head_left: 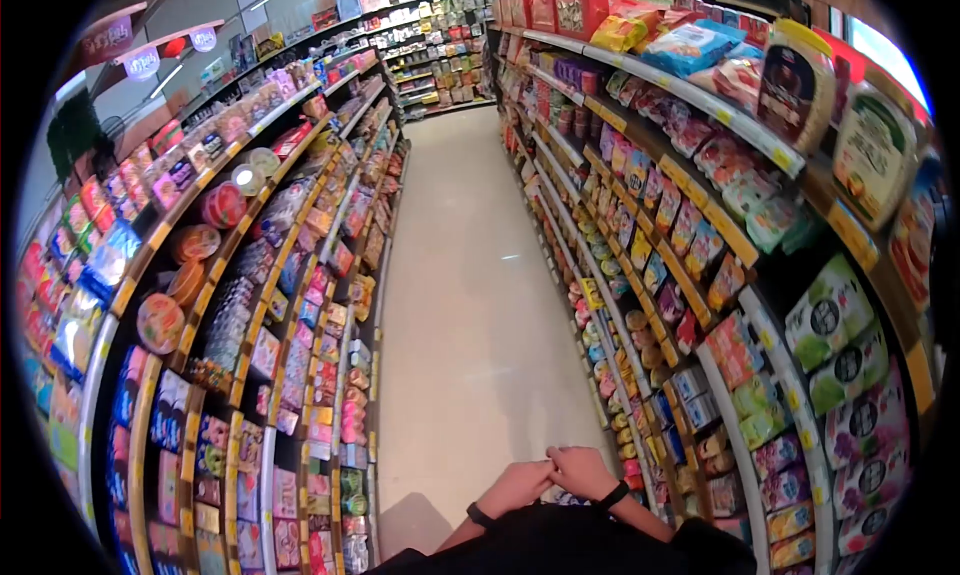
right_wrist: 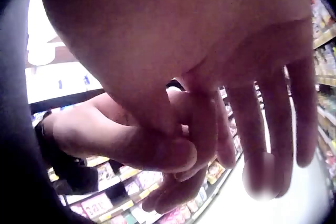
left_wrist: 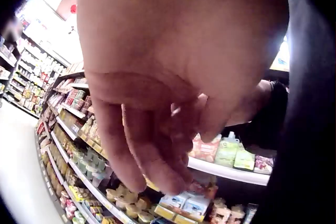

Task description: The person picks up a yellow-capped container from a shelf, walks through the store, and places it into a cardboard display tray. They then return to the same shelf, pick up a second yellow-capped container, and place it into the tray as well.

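Note:
In front of the dark-clothed body, the left hand (head_left: 513, 489) and right hand (head_left: 586, 472) meet at the fingers. Neither carries any goods. Seen from the left wrist, the left palm (left_wrist: 178, 40) fills the upper part, its fingers loosely bent downward. Several fingers of the right hand (right_wrist: 184, 40) hang nearly straight in the right wrist view. There, the left thumb (right_wrist: 168, 153) lies against the right hand's thumb side, where fingers overlap. Both wrists wear black bands, one on the left (head_left: 481, 515) and one on the right (head_left: 614, 495).
Tall store shelves full of packets line both sides, the left shelves (head_left: 240, 315) and right shelves (head_left: 650, 235) close by. A pale floor aisle (head_left: 455, 275) runs between them to a stocked back shelf (head_left: 440, 50). Large jars (head_left: 795, 80) stand on the upper right shelf.

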The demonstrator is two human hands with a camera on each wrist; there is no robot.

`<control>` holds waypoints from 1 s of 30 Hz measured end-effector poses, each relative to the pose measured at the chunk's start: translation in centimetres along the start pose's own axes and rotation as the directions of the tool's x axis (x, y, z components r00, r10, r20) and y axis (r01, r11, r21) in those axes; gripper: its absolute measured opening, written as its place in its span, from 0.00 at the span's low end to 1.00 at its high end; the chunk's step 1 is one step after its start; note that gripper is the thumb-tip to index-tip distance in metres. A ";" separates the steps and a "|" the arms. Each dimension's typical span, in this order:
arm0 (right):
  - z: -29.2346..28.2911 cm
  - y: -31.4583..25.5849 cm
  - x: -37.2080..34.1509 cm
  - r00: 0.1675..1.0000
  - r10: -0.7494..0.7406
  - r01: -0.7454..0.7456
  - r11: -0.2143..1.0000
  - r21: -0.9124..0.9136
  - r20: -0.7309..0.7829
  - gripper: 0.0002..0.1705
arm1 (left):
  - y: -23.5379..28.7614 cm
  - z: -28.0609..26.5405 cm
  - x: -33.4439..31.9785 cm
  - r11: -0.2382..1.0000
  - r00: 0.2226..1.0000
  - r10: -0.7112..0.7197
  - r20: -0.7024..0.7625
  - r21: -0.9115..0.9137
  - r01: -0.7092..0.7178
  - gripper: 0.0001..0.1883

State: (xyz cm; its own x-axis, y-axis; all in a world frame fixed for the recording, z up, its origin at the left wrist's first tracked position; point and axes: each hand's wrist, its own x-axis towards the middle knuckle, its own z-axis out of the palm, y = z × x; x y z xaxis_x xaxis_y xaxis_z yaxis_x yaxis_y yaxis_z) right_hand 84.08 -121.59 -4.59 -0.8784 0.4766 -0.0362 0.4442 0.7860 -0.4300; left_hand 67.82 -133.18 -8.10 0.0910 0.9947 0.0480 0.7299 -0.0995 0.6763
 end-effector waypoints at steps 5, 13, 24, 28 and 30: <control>-4.0 4.0 10.6 0.982 0.169 -0.153 0.974 0.168 -0.081 0.21 | -5.8 -6.2 10.6 0.997 0.994 0.078 0.077 0.008 -0.078 0.18; -1.4 13.4 27.2 0.954 0.262 -0.292 0.925 0.242 0.148 0.23 | -18.2 -11.6 22.4 1.000 0.984 0.006 0.176 -0.022 -0.002 0.30; -11.1 22.6 55.5 0.997 0.061 -0.058 0.997 0.052 -0.053 0.23 | -30.9 -29.5 44.5 0.986 0.994 -0.110 -0.008 0.126 0.110 0.19; -15.2 26.6 63.1 0.984 -0.059 0.054 0.998 -0.035 -0.166 0.20 | -34.5 -33.7 50.5 0.956 0.960 -0.279 -0.007 0.089 0.279 0.17; -16.3 28.4 66.8 0.982 0.003 -0.001 1.000 0.013 -0.190 0.19 | -38.4 -34.1 52.7 0.943 0.943 -0.331 0.035 0.054 0.329 0.17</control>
State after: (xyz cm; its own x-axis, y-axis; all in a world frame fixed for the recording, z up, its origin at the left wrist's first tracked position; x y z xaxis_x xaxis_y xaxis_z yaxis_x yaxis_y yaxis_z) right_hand 40.91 -60.99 -4.50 -0.8272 0.5455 0.1348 0.4426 0.7804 -0.4417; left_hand 21.50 -76.06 -6.47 -0.1322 0.9699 -0.2047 0.7549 0.2324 0.6133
